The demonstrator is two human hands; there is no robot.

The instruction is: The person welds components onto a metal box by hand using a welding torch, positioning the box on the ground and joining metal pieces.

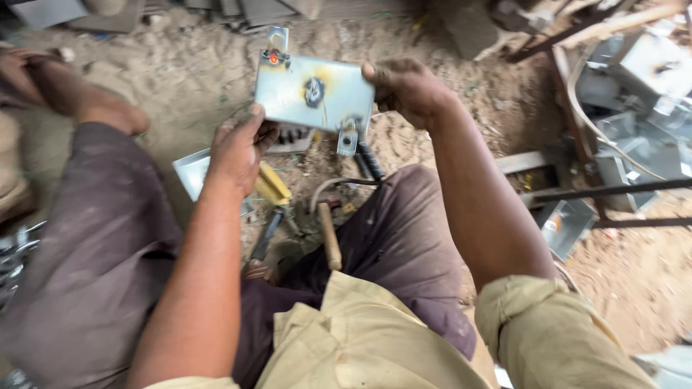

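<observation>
Seated on sandy ground, knees apart, dark trousers and tan shirt nearest the camera. Between the legs: a wooden-handled hammer (330,238), a yellow-handled tool (272,186), a flat metal sheet (192,171) lying half under the left forearm.

Both arms are raised. Left hand (238,148) is closed on the lower left corner of a rectangular metal plate (313,94), thumb up on the face. Right hand (407,88) pinches the plate's right edge, fingertips curled over it. The plate is held in the air, tilted toward the camera, clear of the ground. It has a dark scorched spot at the centre, a small tab at the top (276,39) with a reddish glowing point just beside it, and another tab at the bottom edge (347,139).

Handling judgement: keep fingers on the cool edges, away from that glowing spot and the tabs; the edges may be sharp, though blur hides that.

Room: open sand beyond the plate. To the right, stacked metal boxes (641,72) and dark steel rods (605,191) crowd close; swing left or forward instead.
</observation>
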